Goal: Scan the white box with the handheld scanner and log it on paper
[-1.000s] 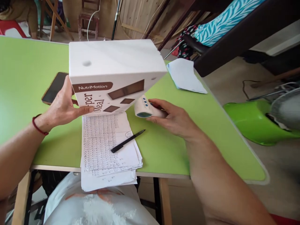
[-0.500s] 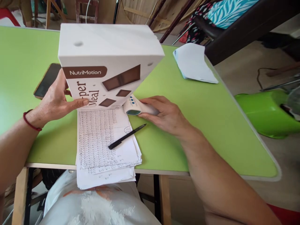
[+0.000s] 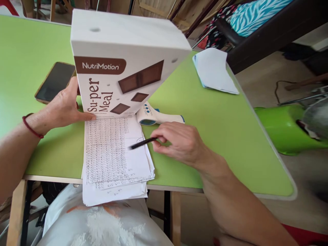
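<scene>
A white NutriMotion box (image 3: 143, 37) stands upright on the far end of a stack of handwritten sheets (image 3: 110, 153). My left hand (image 3: 65, 106) grips its lower left edge, with the thumb at the front and the other fingers behind, partly hidden. Pinched by one end between the fingertips of my right hand (image 3: 179, 141) is a black pen (image 3: 142, 143), raised over the papers. Just beyond that hand, a white and blue infrared thermometer (image 3: 159, 117) lies beside the foot of the box.
A smartphone (image 3: 55, 82) lies on the green table (image 3: 217, 143) behind my left hand. Folded white paper (image 3: 215, 70) sits near the right edge. Beyond that edge, a bright green bucket (image 3: 282, 128) is on the floor.
My right hand has let go of the thermometer, moved toward me and picked the pen up off the papers. The left hand stays on the box, its thumb slightly lower.
</scene>
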Demonstrator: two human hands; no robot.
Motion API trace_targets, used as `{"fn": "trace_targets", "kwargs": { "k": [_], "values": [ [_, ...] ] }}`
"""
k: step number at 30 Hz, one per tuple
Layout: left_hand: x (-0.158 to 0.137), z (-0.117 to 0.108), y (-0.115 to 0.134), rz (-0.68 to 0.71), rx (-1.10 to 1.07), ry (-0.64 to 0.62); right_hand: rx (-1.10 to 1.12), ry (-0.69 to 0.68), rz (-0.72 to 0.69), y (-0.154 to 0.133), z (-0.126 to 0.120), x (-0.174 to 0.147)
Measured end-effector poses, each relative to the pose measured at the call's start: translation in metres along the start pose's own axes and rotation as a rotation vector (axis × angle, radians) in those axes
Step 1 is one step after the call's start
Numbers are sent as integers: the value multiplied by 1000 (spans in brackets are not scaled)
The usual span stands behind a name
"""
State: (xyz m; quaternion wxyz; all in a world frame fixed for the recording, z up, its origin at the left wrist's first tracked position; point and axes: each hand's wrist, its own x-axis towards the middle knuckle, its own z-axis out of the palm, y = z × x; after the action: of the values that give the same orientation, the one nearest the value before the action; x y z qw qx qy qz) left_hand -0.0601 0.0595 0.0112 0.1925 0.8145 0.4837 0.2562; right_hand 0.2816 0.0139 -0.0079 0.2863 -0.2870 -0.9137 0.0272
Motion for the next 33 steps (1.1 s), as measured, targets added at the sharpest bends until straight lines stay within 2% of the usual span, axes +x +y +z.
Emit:
{"fn": "trace_targets", "kwargs": {
  "k": [4,5,8,11,15,21,27,33],
  "values": [
    [0,5,-6,-21,21,-36,374,269,345,-12,-6,5],
    [0,6,-8,-23,11,-38,461,279,421,-16,-5,8],
    [-1,10,-13,10,-60,-8,661,179,618,-27,7,16],
    [-1,13,-18,57,-111,27,722,180,720,-33,27,19],
    [-1,13,-18,4,-130,16,605,245,695,-37,44,16],
    [0,12,-13,-9,-86,-4,569,312,573,-39,48,12],
    [0,13,-15,-10,-156,32,527,263,545,-39,49,12],
    [0,13,-14,5,-140,11,499,246,510,-39,48,13]
  ]
}}
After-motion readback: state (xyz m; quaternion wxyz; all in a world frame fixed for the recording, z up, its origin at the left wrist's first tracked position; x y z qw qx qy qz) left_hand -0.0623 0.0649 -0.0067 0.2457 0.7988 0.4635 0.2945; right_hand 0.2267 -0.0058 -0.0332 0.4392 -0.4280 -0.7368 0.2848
